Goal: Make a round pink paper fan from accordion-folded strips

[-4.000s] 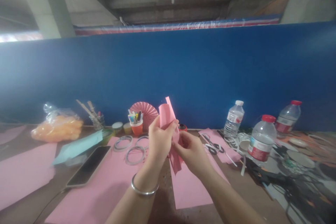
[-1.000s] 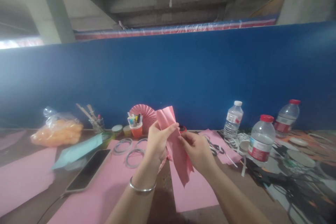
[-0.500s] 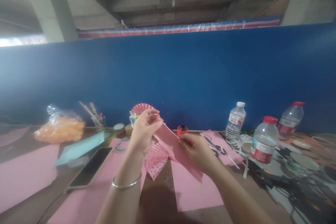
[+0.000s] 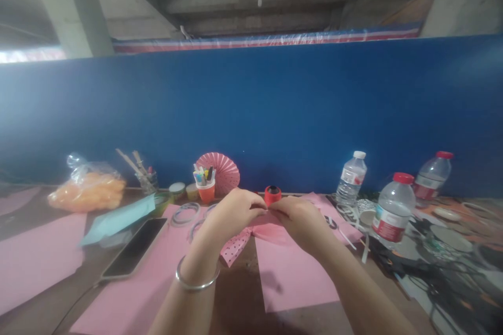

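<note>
My left hand (image 4: 240, 210), with a silver bangle at the wrist, is closed in a pinch at the upper edge of a folded piece of pink paper (image 4: 269, 231). My right hand (image 4: 302, 219) pinches the same edge, its fingertips nearly meeting those of the left. The paper hangs below the fingers and is blurred, so its folds are hard to make out. Beside it, partly behind my left wrist, lies a pleated pink fan with dark dots (image 4: 234, 249). A flat pink sheet (image 4: 294, 277) lies on the table under my right hand.
Behind my hands are a red round object (image 4: 272, 195), a cup of markers (image 4: 206, 191) and a round pink paper fan (image 4: 222, 170). Tape rings (image 4: 185, 214) and a phone (image 4: 135, 248) lie left. Bottles (image 4: 393, 212), partly hidden scissors (image 4: 331, 222) and cables crowd the right.
The pink paper, earlier upright and curled, was opened out and tilted, then lowered. My left hand has come over to the right, and both sets of fingertips are now together on the paper's edge.
</note>
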`<state>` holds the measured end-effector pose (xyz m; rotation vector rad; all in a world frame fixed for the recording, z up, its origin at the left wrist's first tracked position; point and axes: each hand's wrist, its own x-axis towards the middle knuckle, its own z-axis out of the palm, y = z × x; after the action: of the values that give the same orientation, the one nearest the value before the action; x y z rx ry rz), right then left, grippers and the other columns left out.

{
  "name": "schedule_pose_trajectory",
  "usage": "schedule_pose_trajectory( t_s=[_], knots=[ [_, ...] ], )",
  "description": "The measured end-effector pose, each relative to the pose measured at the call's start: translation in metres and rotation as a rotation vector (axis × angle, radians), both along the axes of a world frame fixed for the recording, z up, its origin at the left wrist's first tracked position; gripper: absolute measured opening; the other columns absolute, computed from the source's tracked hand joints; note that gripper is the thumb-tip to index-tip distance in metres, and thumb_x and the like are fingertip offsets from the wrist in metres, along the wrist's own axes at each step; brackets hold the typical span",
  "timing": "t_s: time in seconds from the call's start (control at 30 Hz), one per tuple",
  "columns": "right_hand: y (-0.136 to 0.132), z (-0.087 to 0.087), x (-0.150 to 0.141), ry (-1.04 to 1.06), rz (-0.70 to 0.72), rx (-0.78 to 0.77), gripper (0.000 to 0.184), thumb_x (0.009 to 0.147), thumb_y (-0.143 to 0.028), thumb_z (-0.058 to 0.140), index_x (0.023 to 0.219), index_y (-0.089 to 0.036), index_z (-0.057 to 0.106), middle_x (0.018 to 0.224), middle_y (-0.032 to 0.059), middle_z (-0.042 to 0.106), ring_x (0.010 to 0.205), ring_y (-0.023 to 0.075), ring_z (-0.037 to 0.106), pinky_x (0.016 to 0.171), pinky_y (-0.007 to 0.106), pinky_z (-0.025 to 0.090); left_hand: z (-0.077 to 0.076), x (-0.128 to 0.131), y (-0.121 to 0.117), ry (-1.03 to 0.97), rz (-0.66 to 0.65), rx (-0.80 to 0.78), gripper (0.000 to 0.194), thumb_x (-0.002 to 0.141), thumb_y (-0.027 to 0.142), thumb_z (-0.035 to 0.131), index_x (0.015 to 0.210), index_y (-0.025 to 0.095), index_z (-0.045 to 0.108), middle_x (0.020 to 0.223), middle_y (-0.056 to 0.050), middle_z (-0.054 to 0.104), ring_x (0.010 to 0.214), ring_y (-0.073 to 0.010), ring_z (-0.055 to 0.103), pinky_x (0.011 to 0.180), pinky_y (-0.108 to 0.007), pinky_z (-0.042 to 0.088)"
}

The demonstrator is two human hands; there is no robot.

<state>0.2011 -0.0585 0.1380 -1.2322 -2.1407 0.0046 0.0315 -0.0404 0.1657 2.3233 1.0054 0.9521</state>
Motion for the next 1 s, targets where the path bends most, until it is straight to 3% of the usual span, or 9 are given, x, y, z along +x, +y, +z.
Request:
schedule_pose_trajectory(
  t_s=[0.2,0.47,0.73,1.0],
  knots=[
    [-0.002,0.004,0.004,0.032,0.006,0.0,0.023,0.081,-0.02,0.046,0.076,-0.023,0.068,0.069,0.0006,0.065,0.064,0.0145,0.054,0.057,0.024,0.032,0.003,0.003,-0.004,-0.053,0.019,-0.025,0.018,0.064,0.016,0.054,0.066,0.025,0.07,0.064,0.001,0.066,0.063,-0.0184,0.058,0.061,-0.026,0.04],
    [-0.006,0.005,0.002,0.059,0.009,-0.006,0.023,0.077,-0.015,0.045,0.073,-0.021,0.066,0.07,0.001,0.065,0.064,0.0139,0.054,0.056,0.023,0.031,0.003,0.008,-0.007,0.0,0.073,0.036,0.017,0.061,0.015,0.053,0.055,0.022,0.067,0.055,0.002,0.062,0.055,-0.0136,0.053,0.053,-0.023,0.035],
    [-0.005,0.009,0.015,0.075,-0.007,-0.025,0.019,0.075,-0.016,0.046,0.068,-0.019,0.063,0.068,0.0007,0.063,0.064,0.0141,0.053,0.056,0.023,0.033,0.004,-0.011,-0.001,-0.004,0.105,-0.078,0.015,0.063,0.019,0.054,0.061,0.02,0.068,0.058,-0.002,0.064,0.054,-0.0157,0.056,0.05,-0.023,0.038],
    [-0.003,0.011,0.027,0.12,-0.013,-0.063,0.022,0.074,-0.015,0.044,0.071,-0.022,0.065,0.069,0.0,0.064,0.062,0.014,0.054,0.055,0.024,0.034,0.012,-0.026,-0.002,-0.051,0.132,-0.106,0.014,0.063,0.018,0.054,0.058,0.019,0.067,0.053,-0.001,0.061,0.05,-0.0125,0.052,0.045,-0.021,0.033]
  ],
)
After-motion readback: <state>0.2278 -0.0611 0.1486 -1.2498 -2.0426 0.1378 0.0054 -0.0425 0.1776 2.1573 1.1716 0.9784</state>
